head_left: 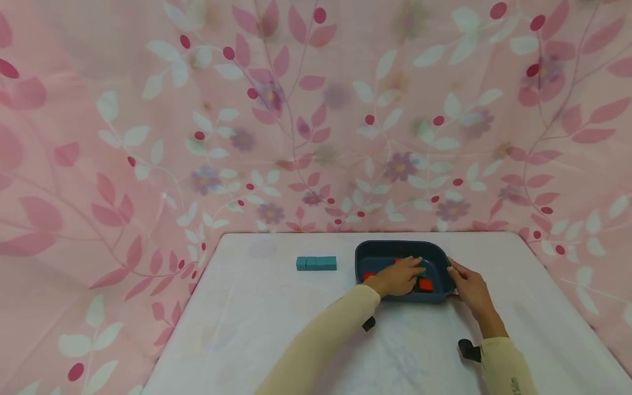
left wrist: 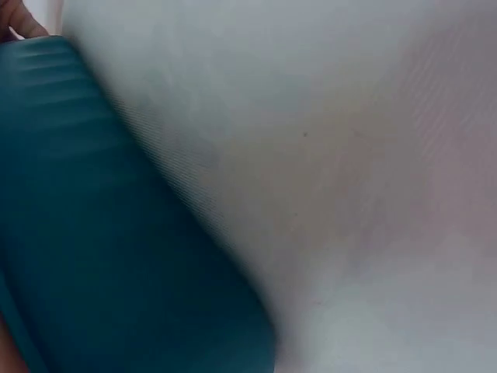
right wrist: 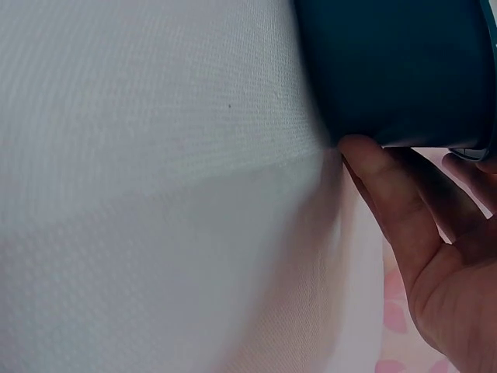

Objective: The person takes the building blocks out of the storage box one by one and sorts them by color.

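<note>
Dark blue, smooth-walled and round-cornered, the tray (head_left: pixel 429 298) sits right of centre on the white-covered desk (head_left: pixel 247 329), towards its far edge. The right hand (head_left: pixel 469 285) holds the tray's right end: in the right wrist view the thumb sits at the lower edge while the other fingers reach along the end wall, spread only as far as the wall needs, presumably to keep it from sliding. The left hand (head_left: pixel 401 276) reaches over the near rim, its fingers stretched forward and rightward among the blocks inside; whether they pinch one I cannot tell, since the hand covers the spot. A red block (head_left: pixel 425 285) lies just beside that hand, and a second red block (head_left: pixel 369 275) shows near the tray's left end. Left of the tray, well apart from it, a row of teal blocks (head_left: pixel 316 263) stands end to end, perhaps lined up there to be out of the arms' way. The tray's long axis runs left to right, roughly along the desk's far edge, hollow side up; the teal row points the same way.
</note>
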Demonstrator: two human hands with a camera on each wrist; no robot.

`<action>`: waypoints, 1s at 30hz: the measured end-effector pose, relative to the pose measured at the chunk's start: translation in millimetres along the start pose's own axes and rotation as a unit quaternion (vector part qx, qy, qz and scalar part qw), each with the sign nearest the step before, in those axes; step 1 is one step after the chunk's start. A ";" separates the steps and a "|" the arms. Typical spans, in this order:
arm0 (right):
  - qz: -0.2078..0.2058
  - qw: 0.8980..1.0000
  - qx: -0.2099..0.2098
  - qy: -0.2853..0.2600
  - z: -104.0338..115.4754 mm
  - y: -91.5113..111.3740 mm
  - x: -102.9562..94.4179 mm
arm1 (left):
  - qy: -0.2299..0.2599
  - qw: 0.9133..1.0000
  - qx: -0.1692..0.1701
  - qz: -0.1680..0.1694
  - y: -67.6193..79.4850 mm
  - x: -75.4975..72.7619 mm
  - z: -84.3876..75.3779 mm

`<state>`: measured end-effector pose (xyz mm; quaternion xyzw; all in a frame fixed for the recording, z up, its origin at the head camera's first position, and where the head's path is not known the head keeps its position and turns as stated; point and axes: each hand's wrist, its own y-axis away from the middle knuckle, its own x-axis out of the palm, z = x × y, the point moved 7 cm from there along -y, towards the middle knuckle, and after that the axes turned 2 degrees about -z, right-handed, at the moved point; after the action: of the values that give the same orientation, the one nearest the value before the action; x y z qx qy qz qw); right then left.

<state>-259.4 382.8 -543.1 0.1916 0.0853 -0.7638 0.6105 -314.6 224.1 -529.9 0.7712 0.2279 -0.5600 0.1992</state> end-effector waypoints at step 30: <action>0.003 1.000 0.016 0.003 -3.6 -0.4 -1.1 | 0.034 0.993 0.031 -0.111 21.4 -14.0 23.5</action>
<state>-258.9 385.3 -546.0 0.2039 0.0742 -0.7629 0.6091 -324.3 191.5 -522.3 0.7656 0.3013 -0.5588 0.1036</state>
